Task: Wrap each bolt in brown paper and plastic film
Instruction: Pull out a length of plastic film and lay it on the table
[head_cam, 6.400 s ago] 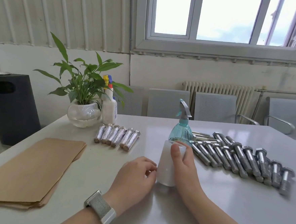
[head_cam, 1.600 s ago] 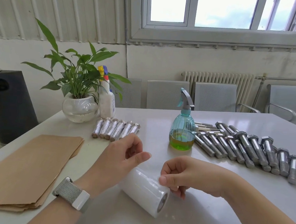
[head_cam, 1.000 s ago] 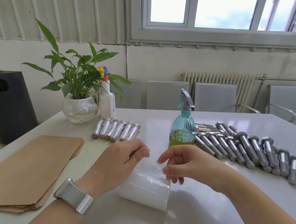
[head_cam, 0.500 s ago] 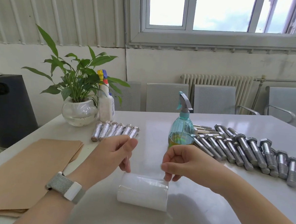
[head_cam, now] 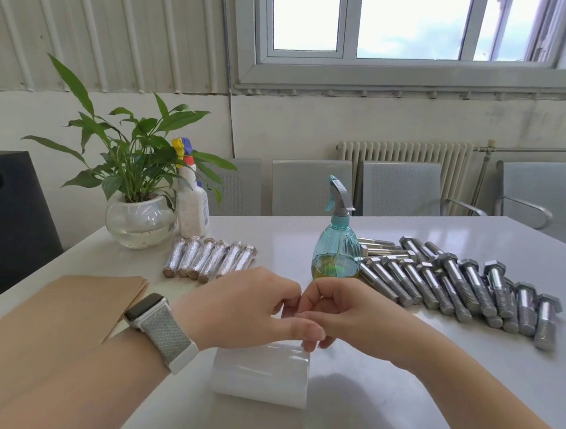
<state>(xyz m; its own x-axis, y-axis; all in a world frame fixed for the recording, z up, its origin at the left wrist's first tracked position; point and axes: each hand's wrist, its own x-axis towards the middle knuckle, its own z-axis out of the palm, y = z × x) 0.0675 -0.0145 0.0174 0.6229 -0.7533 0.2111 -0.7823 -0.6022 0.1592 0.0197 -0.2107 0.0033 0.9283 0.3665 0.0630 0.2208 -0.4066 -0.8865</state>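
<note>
Drawn together since half a second ago: left hand (head_cam: 245,307) and right hand (head_cam: 332,308), fingertips now meeting above the film roll (head_cam: 260,373). White, glossy, lying sideways on the counter (head_cam: 395,406), near edge. Fingers curled, seemingly pinching the film's loose end; film itself too clear to make out. Bare bolts (head_cam: 454,286) right, wrapped bolts (head_cam: 208,259) behind, paper (head_cam: 49,325) left, partly under forearm.

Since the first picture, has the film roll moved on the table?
Yes. The film roll then stood upright just in front of the spray bottle; now it lies on its side, nearer the person and further from the bottle, under both hands.
</note>
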